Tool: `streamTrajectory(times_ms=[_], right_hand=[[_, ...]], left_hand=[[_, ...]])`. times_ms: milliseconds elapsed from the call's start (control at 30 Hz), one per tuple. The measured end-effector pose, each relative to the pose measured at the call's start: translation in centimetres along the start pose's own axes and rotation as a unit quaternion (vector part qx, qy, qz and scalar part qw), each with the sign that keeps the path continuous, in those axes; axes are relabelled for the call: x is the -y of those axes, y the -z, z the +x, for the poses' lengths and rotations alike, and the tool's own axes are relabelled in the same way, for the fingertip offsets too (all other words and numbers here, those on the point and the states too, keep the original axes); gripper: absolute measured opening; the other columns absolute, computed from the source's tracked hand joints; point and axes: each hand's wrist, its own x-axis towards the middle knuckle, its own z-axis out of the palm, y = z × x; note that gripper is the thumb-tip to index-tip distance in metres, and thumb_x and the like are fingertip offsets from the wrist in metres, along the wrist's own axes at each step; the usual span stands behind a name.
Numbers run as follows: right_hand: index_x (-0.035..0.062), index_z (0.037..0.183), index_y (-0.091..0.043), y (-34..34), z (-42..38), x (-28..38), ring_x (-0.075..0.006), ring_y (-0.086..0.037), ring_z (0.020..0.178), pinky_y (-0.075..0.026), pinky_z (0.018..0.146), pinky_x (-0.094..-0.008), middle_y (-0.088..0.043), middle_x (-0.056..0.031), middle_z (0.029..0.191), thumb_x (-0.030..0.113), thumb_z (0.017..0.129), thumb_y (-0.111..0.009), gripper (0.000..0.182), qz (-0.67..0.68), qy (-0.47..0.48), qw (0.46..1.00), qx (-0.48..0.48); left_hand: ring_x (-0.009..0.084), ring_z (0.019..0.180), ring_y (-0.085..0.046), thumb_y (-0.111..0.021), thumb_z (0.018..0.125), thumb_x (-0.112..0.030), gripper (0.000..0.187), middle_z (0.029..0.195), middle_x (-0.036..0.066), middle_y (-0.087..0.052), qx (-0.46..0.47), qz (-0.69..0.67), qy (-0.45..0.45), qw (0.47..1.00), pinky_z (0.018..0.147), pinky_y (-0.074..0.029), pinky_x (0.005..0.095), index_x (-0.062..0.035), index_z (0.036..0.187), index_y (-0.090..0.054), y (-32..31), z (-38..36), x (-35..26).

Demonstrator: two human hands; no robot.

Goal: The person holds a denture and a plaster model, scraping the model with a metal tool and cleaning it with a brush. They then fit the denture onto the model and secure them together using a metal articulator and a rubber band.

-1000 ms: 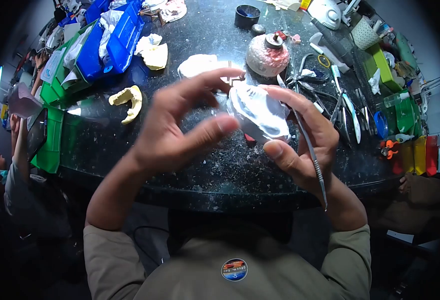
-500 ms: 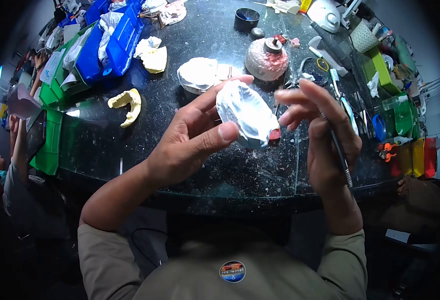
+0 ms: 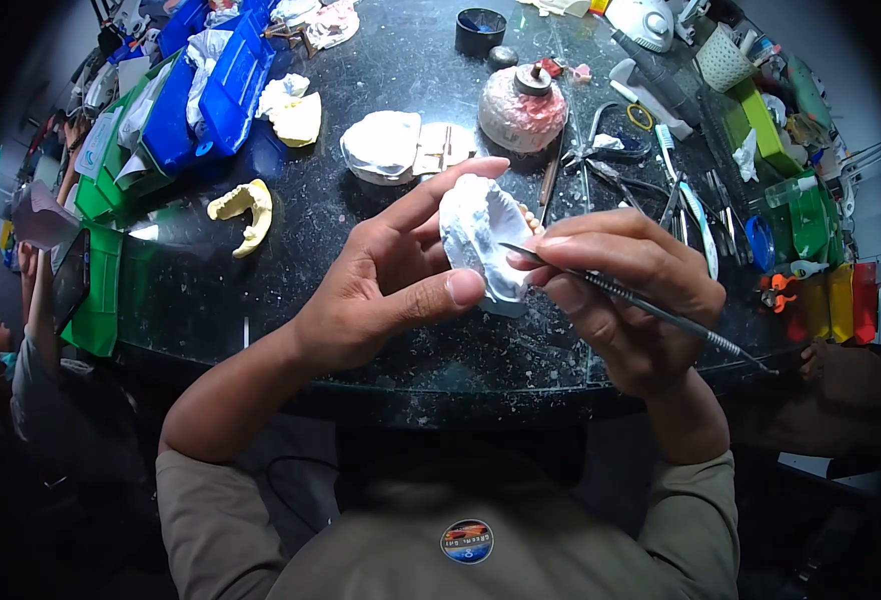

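My left hand (image 3: 365, 285) is closed around a white plaster dental model (image 3: 475, 225), thumb on the near edge and fingers behind it. A row of tooth-coloured teeth (image 3: 530, 220) shows along the model's right side. My right hand (image 3: 650, 290) grips a slim metal dental carver (image 3: 650, 312) like a pen. The carver's tip lies over the model's hollow inner face, and its other end points down to the right. My right fingertips are right at the model's edge. Beyond the hands, another white plaster model (image 3: 380, 140) rests on the dark bench.
A round, wax-stained burner (image 3: 520, 115) stands behind the model. Pliers (image 3: 600, 150), a toothbrush (image 3: 667, 155) and metal tools lie to the right. A yellow horseshoe-shaped cast (image 3: 252, 232) lies left, near blue bins (image 3: 235, 100) and green bins (image 3: 95, 290). Another person's hand (image 3: 28, 262) is at far left.
My right hand has moved left and down to the model, turning the carver so its tip reaches the inner face. The model has rotated in my left hand, bringing the teeth into view.
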Motion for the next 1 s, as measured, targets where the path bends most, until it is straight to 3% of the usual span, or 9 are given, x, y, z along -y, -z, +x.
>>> streamTrajectory(times_ms=[367, 667, 767, 867, 967, 1000], right_hand=[[0.0013, 0.09, -0.07, -0.11, -0.07, 0.05, -0.0247, -0.07, 0.082, -0.058, 0.074, -0.0348, -0.07, -0.0122, 0.086, 0.009, 0.079, -0.075, 0.015, -0.096, 0.05, 0.994, -0.005], [0.0013, 0.091, -0.069, -0.19, -0.21, -0.02, -0.0235, -0.07, 0.08, -0.058, 0.072, -0.0339, -0.07, -0.0125, 0.086, 0.009, 0.08, -0.075, 0.015, -0.093, 0.044, 0.995, -0.001], [0.0017, 0.091, -0.069, -0.32, -0.1, 0.24, -0.0224, -0.07, 0.078, -0.058, 0.072, -0.0339, -0.07, -0.0122, 0.085, 0.01, 0.08, -0.075, 0.015, -0.087, 0.045, 0.995, 0.004], [0.0018, 0.09, -0.069, -0.38, -0.13, 0.12, -0.0215, -0.07, 0.077, -0.059, 0.073, -0.0341, -0.07, -0.0122, 0.085, 0.011, 0.079, -0.076, 0.016, -0.085, 0.052, 0.995, 0.001], [0.0017, 0.09, -0.069, -0.41, -0.21, 0.04, -0.0213, -0.07, 0.077, -0.059, 0.074, -0.0342, -0.069, -0.0123, 0.085, 0.012, 0.079, -0.076, 0.017, -0.08, 0.048, 0.996, 0.001], [0.0016, 0.091, -0.069, -0.4, -0.25, -0.02, -0.0213, -0.07, 0.077, -0.059, 0.074, -0.0343, -0.069, -0.0124, 0.085, 0.012, 0.079, -0.076, 0.017, -0.079, 0.049, 0.996, 0.002]], left_hand=[[0.0244, 0.128, -0.045, -0.069, 0.084, -0.021, 0.08, 0.135, 0.017, -0.046, 0.009, 0.035, -0.036, 0.999, 0.109, -0.034, 0.0407, 0.0, 0.146, -0.023, -0.29, 0.04, 0.7], [0.0231, 0.127, -0.046, -0.068, 0.085, -0.021, 0.08, 0.135, 0.018, -0.046, 0.026, 0.034, -0.024, 0.999, 0.108, -0.034, 0.0391, 0.0003, 0.146, -0.022, -0.11, 0.01, 0.64], [0.0185, 0.122, -0.048, -0.067, 0.087, -0.008, 0.074, 0.128, 0.013, -0.051, 0.035, -0.011, -0.034, 0.999, 0.105, -0.037, 0.0354, -0.001, 0.146, -0.023, 0.06, 0.0, 0.68], [0.0182, 0.121, -0.048, -0.067, 0.087, -0.008, 0.075, 0.128, 0.013, -0.051, 0.038, -0.013, -0.025, 0.999, 0.104, -0.037, 0.0349, -0.0011, 0.147, -0.023, 0.05, -0.02, 0.53], [0.0254, 0.125, -0.049, -0.07, 0.081, -0.031, 0.085, 0.131, 0.019, -0.051, -0.001, 0.04, -0.005, 0.999, 0.11, -0.032, 0.041, 0.0017, 0.145, -0.025, -0.43, -0.03, 0.26], [0.0254, 0.125, -0.048, -0.07, 0.081, -0.031, 0.085, 0.132, 0.019, -0.05, -0.002, 0.039, -0.004, 0.999, 0.11, -0.032, 0.0409, 0.0018, 0.145, -0.025, -0.46, -0.07, 0.28]])
